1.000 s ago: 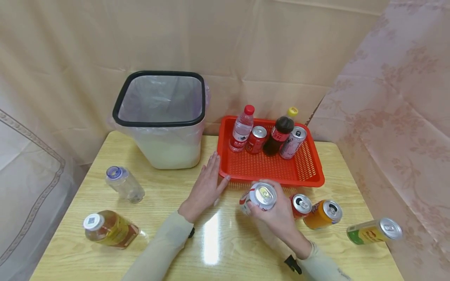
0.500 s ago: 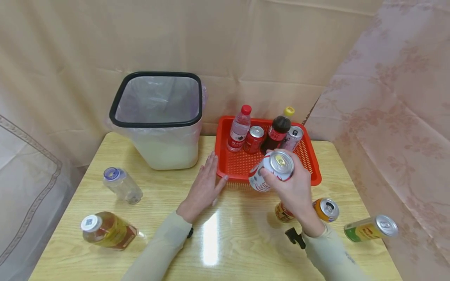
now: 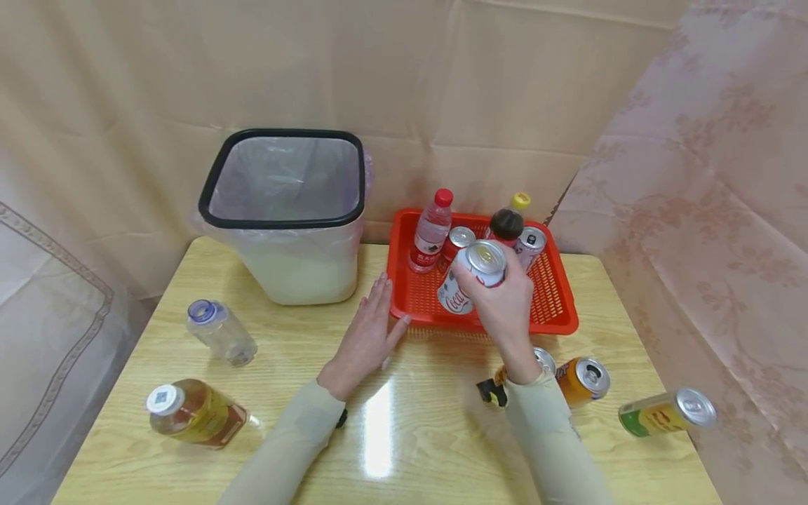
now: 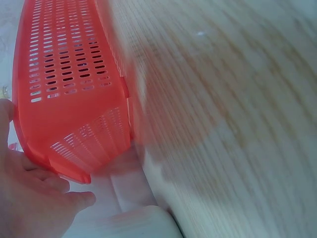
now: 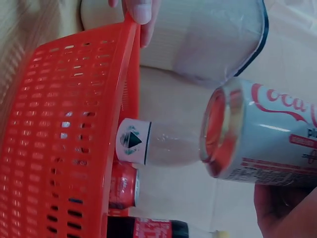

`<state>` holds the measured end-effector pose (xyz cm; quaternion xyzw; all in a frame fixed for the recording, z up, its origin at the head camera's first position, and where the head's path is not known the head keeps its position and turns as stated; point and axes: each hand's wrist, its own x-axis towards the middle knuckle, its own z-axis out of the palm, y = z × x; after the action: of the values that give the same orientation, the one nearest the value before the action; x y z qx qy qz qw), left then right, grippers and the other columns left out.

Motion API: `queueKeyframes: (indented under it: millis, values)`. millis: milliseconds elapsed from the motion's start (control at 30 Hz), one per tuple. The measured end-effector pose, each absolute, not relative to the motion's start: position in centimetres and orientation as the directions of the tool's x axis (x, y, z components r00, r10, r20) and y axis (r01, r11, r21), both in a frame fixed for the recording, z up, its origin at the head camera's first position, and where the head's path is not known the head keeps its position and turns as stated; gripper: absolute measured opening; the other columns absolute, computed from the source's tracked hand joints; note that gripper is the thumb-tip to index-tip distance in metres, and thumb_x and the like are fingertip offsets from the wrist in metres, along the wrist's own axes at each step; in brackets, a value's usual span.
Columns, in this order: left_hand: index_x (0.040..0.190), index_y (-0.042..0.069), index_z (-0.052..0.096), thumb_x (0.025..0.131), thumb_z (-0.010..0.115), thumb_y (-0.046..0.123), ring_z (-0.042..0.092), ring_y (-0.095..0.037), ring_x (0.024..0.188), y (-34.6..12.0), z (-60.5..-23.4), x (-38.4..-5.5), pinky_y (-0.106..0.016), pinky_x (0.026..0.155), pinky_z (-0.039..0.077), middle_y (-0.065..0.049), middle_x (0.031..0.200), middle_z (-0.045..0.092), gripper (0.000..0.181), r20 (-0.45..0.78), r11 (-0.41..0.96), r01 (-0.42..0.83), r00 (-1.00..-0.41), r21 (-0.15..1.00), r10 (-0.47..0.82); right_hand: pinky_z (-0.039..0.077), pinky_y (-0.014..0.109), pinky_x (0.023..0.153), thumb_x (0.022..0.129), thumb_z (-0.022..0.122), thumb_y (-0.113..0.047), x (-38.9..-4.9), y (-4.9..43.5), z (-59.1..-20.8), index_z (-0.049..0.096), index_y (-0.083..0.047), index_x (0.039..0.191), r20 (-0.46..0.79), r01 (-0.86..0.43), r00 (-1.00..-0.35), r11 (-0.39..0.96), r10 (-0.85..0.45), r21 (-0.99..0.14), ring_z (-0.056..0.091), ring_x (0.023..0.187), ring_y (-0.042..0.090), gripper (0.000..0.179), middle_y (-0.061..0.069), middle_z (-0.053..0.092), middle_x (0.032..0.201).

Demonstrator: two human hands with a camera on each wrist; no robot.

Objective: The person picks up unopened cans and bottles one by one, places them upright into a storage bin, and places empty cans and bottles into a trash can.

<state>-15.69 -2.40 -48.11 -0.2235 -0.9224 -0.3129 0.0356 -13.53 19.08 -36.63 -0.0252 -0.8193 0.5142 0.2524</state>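
My right hand (image 3: 507, 294) grips a white Coca-Cola can (image 3: 456, 293) over the red plastic basket (image 3: 421, 293). In the right wrist view the can (image 5: 275, 134) hangs above the rim, apart from the basket (image 5: 64, 129). My left hand (image 3: 360, 340) rests with extended fingers at the basket's front left corner; in the left wrist view those fingers (image 4: 47, 183) are against the rim. Inside the basket stand a red-capped water bottle (image 3: 431, 235), a red can (image 3: 459, 238), a yellow-capped cola bottle (image 3: 507, 224) and a pink can (image 3: 530, 244), partly hidden.
A lined bin (image 3: 309, 266) stands left of the basket. An uncapped clear bottle (image 3: 227, 337) and a bottle of amber drink (image 3: 202, 414) lie at the left. Right of my forearm are an orange can (image 3: 576, 382), a partly covered can (image 3: 544, 359) and a green-yellow can (image 3: 656, 415).
My right hand has lifted the white Coca-Cola can from the table in front of the basket and carried it forward over the basket. The left hand has stayed at the corner.
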Motion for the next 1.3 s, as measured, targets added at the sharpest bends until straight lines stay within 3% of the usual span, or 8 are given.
queueKeyframes:
  millis: [267, 433, 633, 967, 1300]
  values:
    - [0.162, -0.006, 0.019, 0.108, 0.053, 0.041, 0.018, -0.036, 0.157, -2.3, -48.2, -15.7, -0.059, 0.122, 0.025, -0.017, 0.172, 0.012, 0.079, 0.213, 0.703, 0.438, -0.896, 0.559, 0.389, 0.051, 0.047, 0.096, 0.085, 0.082, -0.050, -16.6, 18.3, -37.6, 0.063, -0.011, 0.134, 0.345, -0.165, -0.911, 0.566, 0.226, -0.808, 0.059, 0.111, 0.024, 0.066, 0.008, 0.066, 0.123]
    - [0.162, -0.005, 0.019, 0.108, 0.053, 0.041, 0.015, -0.033, 0.158, -2.4, -48.2, -15.8, -0.058, 0.123, 0.023, -0.017, 0.172, 0.012, 0.079, 0.204, 0.708, 0.429, -0.900, 0.561, 0.384, 0.047, 0.047, 0.093, 0.084, 0.080, -0.056, -18.7, 17.9, -38.9, 0.063, -0.010, 0.136, 0.292, -0.101, -0.933, 0.626, 0.210, -0.773, 0.051, 0.110, 0.026, 0.072, 0.011, 0.059, 0.120]
    - [0.163, -0.004, 0.017, 0.107, 0.053, 0.041, 0.015, -0.034, 0.158, -2.4, -48.1, -15.7, -0.058, 0.122, 0.023, -0.016, 0.173, 0.010, 0.080, 0.183, 0.705, 0.420, -0.902, 0.572, 0.390, 0.054, 0.048, 0.086, 0.082, 0.080, -0.059, -20.6, 17.3, -40.4, 0.069, -0.005, 0.121, 0.234, -0.008, -0.942, 0.680, 0.242, -0.733, 0.059, 0.100, 0.029, 0.068, 0.013, 0.065, 0.111]
    - [0.164, -0.001, 0.015, 0.108, 0.051, 0.044, 0.013, -0.031, 0.158, -2.3, -48.0, -15.8, -0.057, 0.123, 0.023, -0.014, 0.173, 0.009, 0.080, 0.158, 0.715, 0.405, -0.908, 0.569, 0.388, 0.056, 0.048, 0.094, 0.084, 0.084, -0.045, -22.5, 16.4, -42.7, 0.068, -0.002, 0.123, 0.147, 0.048, -0.967, 0.712, 0.210, -0.700, 0.063, 0.103, 0.029, 0.061, 0.014, 0.070, 0.115]
    - [0.164, 0.000, 0.015, 0.108, 0.049, 0.045, 0.010, -0.029, 0.159, -2.3, -48.2, -15.8, -0.056, 0.123, 0.021, -0.012, 0.174, 0.008, 0.080, 0.164, 0.717, 0.411, -0.906, 0.563, 0.391, 0.057, 0.045, 0.090, 0.083, 0.085, -0.042, -23.0, 16.0, -43.9, 0.066, 0.000, 0.117, 0.119, 0.039, -0.980, 0.740, 0.160, -0.671, 0.063, 0.098, 0.029, 0.058, 0.014, 0.070, 0.107]
